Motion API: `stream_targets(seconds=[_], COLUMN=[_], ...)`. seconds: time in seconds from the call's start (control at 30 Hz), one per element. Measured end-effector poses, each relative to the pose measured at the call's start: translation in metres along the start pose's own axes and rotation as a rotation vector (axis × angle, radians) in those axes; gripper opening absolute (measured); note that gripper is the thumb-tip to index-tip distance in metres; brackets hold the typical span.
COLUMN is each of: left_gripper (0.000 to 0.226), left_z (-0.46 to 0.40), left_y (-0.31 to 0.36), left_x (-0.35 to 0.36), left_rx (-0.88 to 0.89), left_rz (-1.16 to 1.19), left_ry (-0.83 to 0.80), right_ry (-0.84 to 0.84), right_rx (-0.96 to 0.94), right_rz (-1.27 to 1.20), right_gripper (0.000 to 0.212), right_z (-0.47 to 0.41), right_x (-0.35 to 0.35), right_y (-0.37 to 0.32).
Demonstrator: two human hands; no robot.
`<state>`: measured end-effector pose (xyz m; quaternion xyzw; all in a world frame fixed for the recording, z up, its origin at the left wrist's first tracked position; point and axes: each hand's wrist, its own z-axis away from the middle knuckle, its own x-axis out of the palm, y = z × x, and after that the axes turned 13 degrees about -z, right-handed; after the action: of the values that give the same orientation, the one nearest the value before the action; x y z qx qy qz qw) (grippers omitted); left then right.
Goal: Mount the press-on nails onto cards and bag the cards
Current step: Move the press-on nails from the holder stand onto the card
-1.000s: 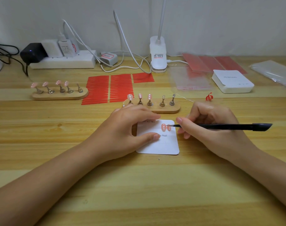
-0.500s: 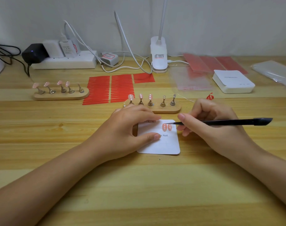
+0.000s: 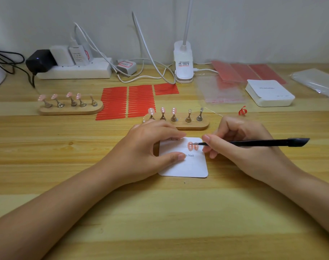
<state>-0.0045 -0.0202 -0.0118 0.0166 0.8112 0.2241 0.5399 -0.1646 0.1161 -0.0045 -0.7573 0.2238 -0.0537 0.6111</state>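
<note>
A white card [image 3: 191, 166] printed "Nail" lies on the wooden table. Two pink press-on nails [image 3: 192, 146] sit side by side on its upper part. My left hand [image 3: 150, 149] holds the card in place, index finger on its top edge and thumb on its middle. My right hand [image 3: 240, 147] grips black tweezers [image 3: 257, 142] whose tip touches the right-hand nail. Just behind the card a wooden stand [image 3: 190, 124] carries three pink nails on pegs and two bare pegs. A second stand [image 3: 70, 107] at the left carries several nails.
Red adhesive strips [image 3: 122, 102] lie behind the stands. A stack of white cards [image 3: 269, 93], clear bags [image 3: 220, 89] and red sheets [image 3: 248, 72] are at the back right. A power strip [image 3: 75, 70], chargers, cables and a white clip lamp [image 3: 183, 62] line the wall.
The tweezers' tip has stayed at the right-hand nail on the card, shifting only slightly. My left hand has kept its hold on the card.
</note>
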Motion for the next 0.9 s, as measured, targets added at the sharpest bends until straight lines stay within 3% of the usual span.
stream_targets(seconds=[0.43, 0.9], left_gripper=[0.042, 0.043], left_z=[0.0003, 0.0003], left_y=[0.0003, 0.0007], left_x=[-0.0004, -0.0004], left_rx=[-0.009, -0.021], left_rz=[0.014, 0.014], left_ry=[-0.004, -0.013], right_ry=[0.03, 0.011], right_rx=[0.023, 0.063], right_rz=[-0.093, -0.034], right_gripper=[0.023, 0.025], right_z=[-0.0011, -0.001], right_x=[-0.0017, -0.001], right_y=[-0.0019, -0.0045])
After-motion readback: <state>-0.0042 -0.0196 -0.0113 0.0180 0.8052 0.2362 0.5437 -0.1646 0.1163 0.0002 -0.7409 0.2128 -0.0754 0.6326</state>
